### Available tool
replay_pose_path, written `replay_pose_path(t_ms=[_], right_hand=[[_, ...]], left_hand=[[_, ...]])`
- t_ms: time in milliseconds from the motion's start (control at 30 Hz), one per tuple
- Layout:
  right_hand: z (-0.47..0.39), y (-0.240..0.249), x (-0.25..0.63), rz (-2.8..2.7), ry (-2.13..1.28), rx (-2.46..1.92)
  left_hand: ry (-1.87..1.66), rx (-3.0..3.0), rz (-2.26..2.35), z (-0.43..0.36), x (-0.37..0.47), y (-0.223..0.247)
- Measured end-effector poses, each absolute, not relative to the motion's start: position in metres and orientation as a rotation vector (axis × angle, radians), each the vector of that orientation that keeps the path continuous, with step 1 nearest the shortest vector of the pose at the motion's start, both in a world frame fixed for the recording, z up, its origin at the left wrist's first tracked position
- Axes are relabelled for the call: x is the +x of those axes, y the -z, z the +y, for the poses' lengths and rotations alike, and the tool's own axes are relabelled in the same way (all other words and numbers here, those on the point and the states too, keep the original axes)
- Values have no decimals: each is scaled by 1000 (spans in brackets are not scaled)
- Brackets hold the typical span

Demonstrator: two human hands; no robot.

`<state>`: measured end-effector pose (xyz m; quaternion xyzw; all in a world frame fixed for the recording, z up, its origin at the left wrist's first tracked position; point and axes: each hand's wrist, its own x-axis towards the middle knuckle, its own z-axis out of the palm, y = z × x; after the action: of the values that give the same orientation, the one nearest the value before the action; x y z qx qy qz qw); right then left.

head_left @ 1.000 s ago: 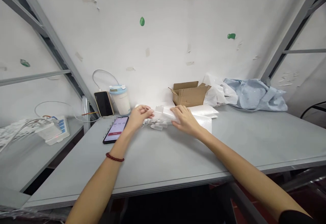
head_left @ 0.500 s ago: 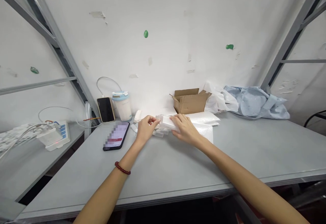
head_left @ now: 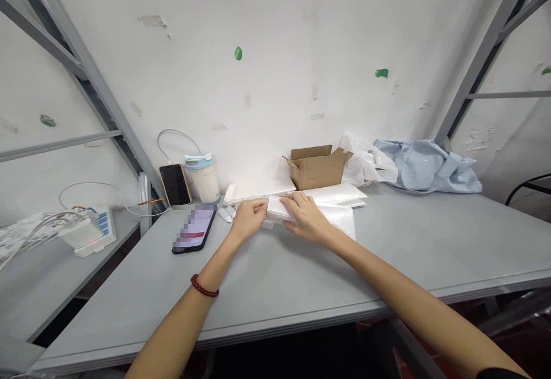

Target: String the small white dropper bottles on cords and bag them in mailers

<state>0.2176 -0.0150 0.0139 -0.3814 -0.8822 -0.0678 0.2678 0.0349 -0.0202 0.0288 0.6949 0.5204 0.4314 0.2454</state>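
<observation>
Above the grey table, a white box-like packet [head_left: 276, 209] with a shiny, clear-looking surface is held between both hands. My right hand [head_left: 307, 219] is wrapped over its right part, fingers on top. At its left end, the fingers of my left hand [head_left: 247, 219] are pinched together on the packet's edge. Small white pieces [head_left: 225, 215] lie just left of my left hand. Under the packet a few translucent pieces [head_left: 271, 224] are partly hidden. A white bubble mailer [head_left: 342, 222] lies behind and right of my right hand.
An open cardboard box [head_left: 318, 171] stands at the back, near more white mailers [head_left: 340, 193], a white plastic bag [head_left: 365, 161] and blue cloth [head_left: 426, 166]. To the left are a cup [head_left: 204, 181], an upright phone [head_left: 175, 185], a flat phone [head_left: 196, 229] and a power strip [head_left: 97, 232].
The loose clear film at the packet's left end no longer sticks out; my left fingers have closed in against that end. The whole view has shifted slightly.
</observation>
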Motion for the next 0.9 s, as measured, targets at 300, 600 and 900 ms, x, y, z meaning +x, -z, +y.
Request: replay_pose_path(t_ms=[300, 600, 900], right_hand=[[-18, -19, 220, -2356, 118, -985], [-20, -17, 218, -2549, -45, -776], [-35, -6, 201, -2442, 625, -938]], left_hand=[[-1247, 1519, 1505, -13, 9, -39], [-813, 1479, 1405, -23, 32, -24], [-1002, 1592, 1531, -18, 35, -21]])
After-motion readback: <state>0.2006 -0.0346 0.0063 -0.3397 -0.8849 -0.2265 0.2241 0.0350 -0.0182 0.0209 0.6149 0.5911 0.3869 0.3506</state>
